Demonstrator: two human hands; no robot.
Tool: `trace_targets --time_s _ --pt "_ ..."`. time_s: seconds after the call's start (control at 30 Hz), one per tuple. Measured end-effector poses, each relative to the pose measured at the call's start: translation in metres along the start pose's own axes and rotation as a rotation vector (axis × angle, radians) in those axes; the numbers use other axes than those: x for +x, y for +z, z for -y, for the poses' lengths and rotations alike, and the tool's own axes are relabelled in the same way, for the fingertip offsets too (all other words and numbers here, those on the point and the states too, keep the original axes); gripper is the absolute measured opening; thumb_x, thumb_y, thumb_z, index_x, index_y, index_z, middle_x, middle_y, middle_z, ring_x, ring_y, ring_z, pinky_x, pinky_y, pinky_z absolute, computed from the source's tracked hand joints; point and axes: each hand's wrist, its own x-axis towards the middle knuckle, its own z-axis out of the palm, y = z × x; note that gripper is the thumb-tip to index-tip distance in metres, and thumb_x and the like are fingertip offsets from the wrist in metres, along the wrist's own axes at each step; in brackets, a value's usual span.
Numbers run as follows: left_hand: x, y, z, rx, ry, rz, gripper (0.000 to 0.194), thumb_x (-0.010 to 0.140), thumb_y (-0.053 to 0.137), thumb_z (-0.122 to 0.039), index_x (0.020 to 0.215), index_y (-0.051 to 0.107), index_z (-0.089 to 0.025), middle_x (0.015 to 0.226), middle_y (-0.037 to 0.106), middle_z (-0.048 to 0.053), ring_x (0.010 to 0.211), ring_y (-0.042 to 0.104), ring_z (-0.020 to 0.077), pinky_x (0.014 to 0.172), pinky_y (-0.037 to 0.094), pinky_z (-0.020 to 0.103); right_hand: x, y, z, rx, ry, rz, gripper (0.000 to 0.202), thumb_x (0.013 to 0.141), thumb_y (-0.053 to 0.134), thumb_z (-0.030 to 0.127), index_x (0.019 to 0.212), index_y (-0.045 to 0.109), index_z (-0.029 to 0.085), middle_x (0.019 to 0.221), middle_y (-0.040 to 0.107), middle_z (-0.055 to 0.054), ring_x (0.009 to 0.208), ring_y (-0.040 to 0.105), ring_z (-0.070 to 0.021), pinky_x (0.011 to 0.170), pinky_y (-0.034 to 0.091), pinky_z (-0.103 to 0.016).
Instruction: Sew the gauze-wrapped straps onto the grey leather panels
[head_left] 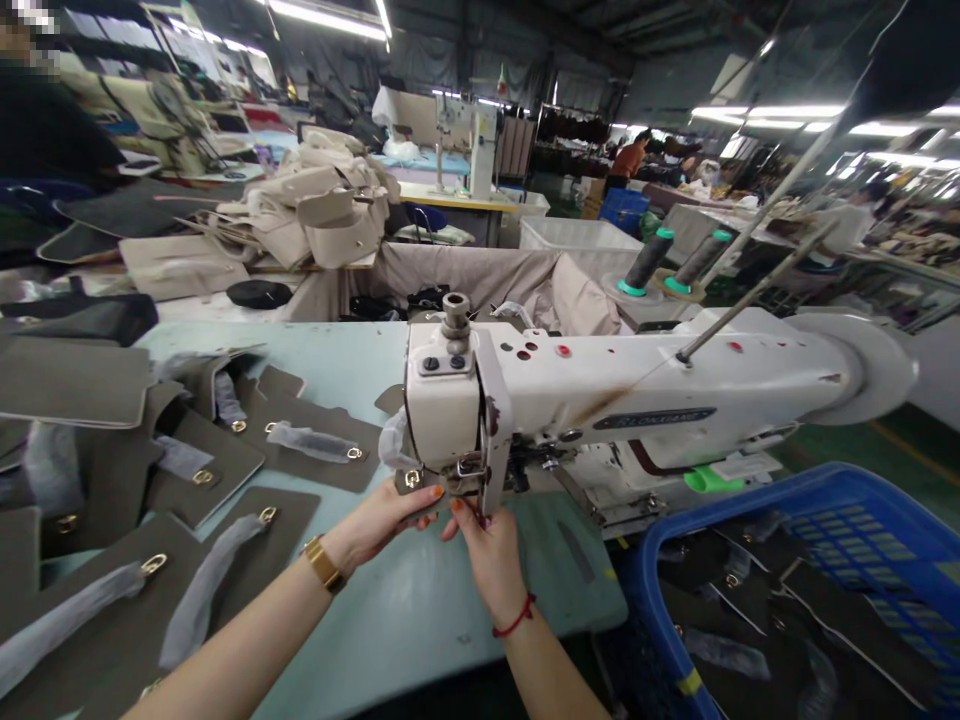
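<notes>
A white sewing machine [600,375] stands on a pale green table [390,620]. Under its head, my left hand [382,520] has its fingers closed on a dark grey leather piece [420,500] with a gold buckle and a plastic-wrapped strap. My right hand [484,545] is beside it, close to the needle area, with thumb and fingers pressed together at the piece's right edge; what is between them is too small to make out. The needle and presser foot are mostly hidden.
Grey panels with wrapped straps [315,440] cover the table's left side. A blue basket [652,580] of similar pieces is at the right. Beige bag parts [337,215] are piled behind, near thread cones [646,262]. A person [628,160] is in the background.
</notes>
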Motion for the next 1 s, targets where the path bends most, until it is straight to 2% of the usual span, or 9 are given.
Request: trace_targets --time_s 0.2,0.33,0.7,0.87,1.0 --pt "0.005 -0.004 0.002 -0.013 -0.02 0.006 0.02 0.066 0.079 -0.033 0.068 0.069 -0.015 0.06 0.063 0.005 0.05 0.05 0.012 0.047 0.038 0.021 0.003 0.004 -0.004 -0.04 0.038 -0.065 0.045 0.089 0.053 0.043 0.052 0.065 0.018 0.06 0.067 -0.003 0.065 0.064 -0.0168 0.071 0.046 -0.025" --pt "0.009 -0.006 0.004 -0.044 -0.02 -0.015 0.018 0.066 0.08 -0.029 0.069 0.07 -0.015 0.062 0.064 0.004 0.052 0.052 0.0105 0.048 0.038 0.019 0.005 0.006 -0.008 -0.075 0.039 -0.101 0.045 0.089 0.053 0.041 0.052 0.064 0.018 0.06 0.068 -0.003 0.065 0.064 -0.0169 0.069 0.045 -0.025" --pt "0.017 -0.011 0.005 -0.092 -0.031 -0.039 0.02 0.065 0.081 -0.027 0.073 0.069 -0.013 0.067 0.066 0.004 0.06 0.058 0.0121 0.052 0.042 0.02 -0.005 0.003 -0.009 -0.084 0.096 -0.086 0.043 0.088 0.054 0.039 0.051 0.063 0.018 0.059 0.066 -0.002 0.064 0.061 -0.0157 0.068 0.042 -0.024" --pt "0.012 -0.004 0.011 -0.128 0.004 -0.107 0.024 0.064 0.08 -0.032 0.073 0.067 -0.014 0.067 0.065 0.003 0.058 0.056 0.0114 0.051 0.042 0.02 -0.012 0.004 -0.014 -0.056 0.128 -0.076 0.042 0.089 0.054 0.038 0.054 0.065 0.017 0.06 0.067 -0.002 0.066 0.061 -0.0155 0.069 0.043 -0.023" --pt "0.004 0.01 0.017 -0.189 0.058 -0.207 0.024 0.063 0.081 -0.031 0.073 0.065 -0.015 0.069 0.065 0.001 0.058 0.055 0.0101 0.052 0.042 0.02 -0.016 0.003 -0.016 -0.063 0.147 -0.07 0.043 0.088 0.055 0.037 0.051 0.062 0.018 0.061 0.066 -0.003 0.069 0.063 -0.0162 0.069 0.042 -0.023"
